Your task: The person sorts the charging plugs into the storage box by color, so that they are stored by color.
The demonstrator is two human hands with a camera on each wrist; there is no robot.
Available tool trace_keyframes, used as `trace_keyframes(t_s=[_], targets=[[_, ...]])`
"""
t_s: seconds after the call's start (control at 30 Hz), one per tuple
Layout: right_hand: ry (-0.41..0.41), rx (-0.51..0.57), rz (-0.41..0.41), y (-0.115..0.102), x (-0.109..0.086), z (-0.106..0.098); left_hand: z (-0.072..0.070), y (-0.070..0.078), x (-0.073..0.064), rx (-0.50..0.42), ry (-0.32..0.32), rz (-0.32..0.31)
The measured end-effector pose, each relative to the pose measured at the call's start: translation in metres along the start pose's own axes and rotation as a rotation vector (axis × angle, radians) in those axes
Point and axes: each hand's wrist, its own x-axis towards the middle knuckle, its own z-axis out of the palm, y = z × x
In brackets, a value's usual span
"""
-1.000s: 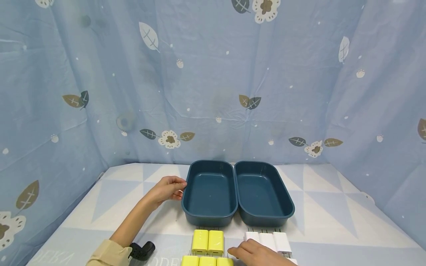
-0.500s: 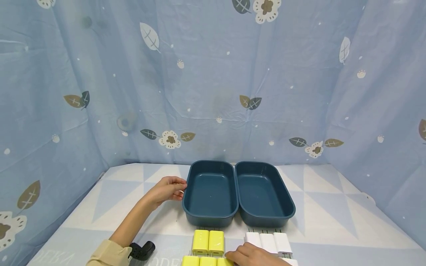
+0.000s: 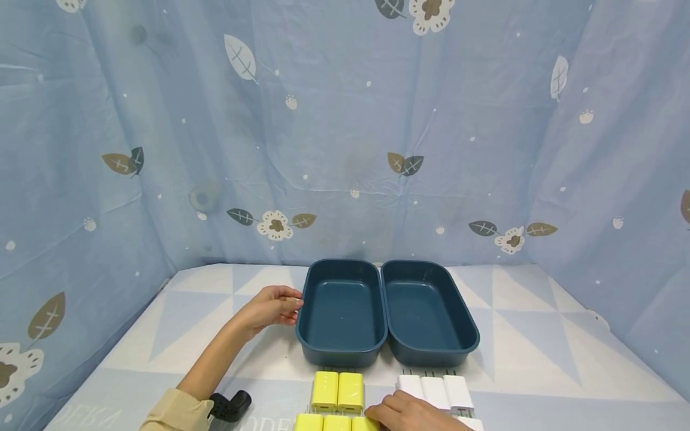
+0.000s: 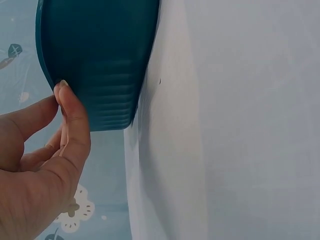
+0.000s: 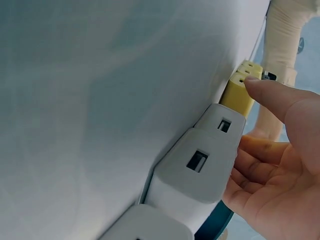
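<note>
Left of centre in the head view, the left hand [image 3: 271, 310] does best to hold the left tray [image 3: 341, 359] lightly at its left side, so that it does not tip. At the bottom edge, the yellow charger [image 3: 363, 424] at the right end of the lower yellow row is best lifted straight up off the surface [image 3: 530, 359], keeping its prongs from catching, and the right hand [image 3: 412, 413] should clear the white chargers [image 3: 435, 392] just right of it. As for the fingers, the left thumb and index finger nearly meet, pinching the tray's rim. The right thumb touches the yellow charger's port end, the index finger on its far side, in what looks like a partly open pinch; how firm cannot be told.
</note>
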Motion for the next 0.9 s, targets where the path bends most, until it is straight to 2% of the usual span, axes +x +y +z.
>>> trace_keyframes(t_s=[0.33,0.5,0.77,0.9], targets=[[0.041,0.043,-0.008,0.0012,0.0010,0.0015,-0.0015,0.0000,-0.0003,-0.022,-0.014,0.001],[0.051,0.058,0.005,0.0016,0.0008,0.0021,-0.0012,-0.0001,0.0002,-0.016,-0.005,-0.007],[0.090,0.062,-0.029,0.0006,0.0000,0.0021,-0.0012,-0.0011,0.0014,-0.017,0.003,-0.015],[0.084,0.071,-0.025,0.0006,-0.0008,0.0009,-0.0002,-0.0010,0.0016,-0.016,0.019,-0.037]])
